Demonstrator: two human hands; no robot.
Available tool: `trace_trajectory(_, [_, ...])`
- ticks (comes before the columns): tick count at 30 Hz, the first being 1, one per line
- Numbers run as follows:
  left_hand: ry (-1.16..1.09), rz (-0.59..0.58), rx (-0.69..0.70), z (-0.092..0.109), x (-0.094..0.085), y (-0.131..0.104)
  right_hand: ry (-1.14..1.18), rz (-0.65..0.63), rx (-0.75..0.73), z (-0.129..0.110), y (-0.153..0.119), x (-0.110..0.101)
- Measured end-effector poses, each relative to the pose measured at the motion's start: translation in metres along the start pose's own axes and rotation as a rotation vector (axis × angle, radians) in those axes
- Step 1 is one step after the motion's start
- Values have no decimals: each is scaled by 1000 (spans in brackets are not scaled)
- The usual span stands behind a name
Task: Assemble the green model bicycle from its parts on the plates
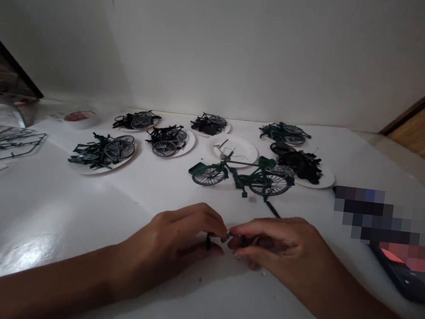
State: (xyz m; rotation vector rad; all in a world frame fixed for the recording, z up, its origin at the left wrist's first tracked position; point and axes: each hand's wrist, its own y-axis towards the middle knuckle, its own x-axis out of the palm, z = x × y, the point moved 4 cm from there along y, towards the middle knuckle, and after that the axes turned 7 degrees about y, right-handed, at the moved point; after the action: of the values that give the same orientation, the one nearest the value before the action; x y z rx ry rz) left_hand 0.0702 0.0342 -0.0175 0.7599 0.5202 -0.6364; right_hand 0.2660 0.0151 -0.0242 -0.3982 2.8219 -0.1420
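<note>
Little dark part [224,239] sits between the two hands, low over the white table [164,313]; I can't tell if it is one piece or two; it looks light and stiff, and thin bits might snap, so hold it softly by its ends; the left hand [178,237], at 9 o'clock from it, pinches one end, and the right hand [283,244], at 3 o'clock, pinches the other.

At 10 o'clock, a white bowl [80,123] has red stuff [80,115] in it, and a nearer plate [98,171] holds green bike parts [98,150]; at 11, another plate [187,151] holds black bike parts [166,141]; at 12, past the green bike [239,178], a flat plate [250,152] has thin grey bits [224,144]; between 1 and 2, the last plate [327,180] has a black heap [304,165].
</note>
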Motion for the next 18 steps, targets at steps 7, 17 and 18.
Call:
trace_trajectory(7, [66, 72, 29, 0, -4, 6, -257, 183, -314, -3, 2, -13])
trace_trajectory(17, [267, -2, 249, 9, -3, 2, -293, 158, -423, -16, -4, -4])
trace_trajectory(18, [300, 0, 285, 12, -3, 3, -303, 150, -435, -17, -5, -3])
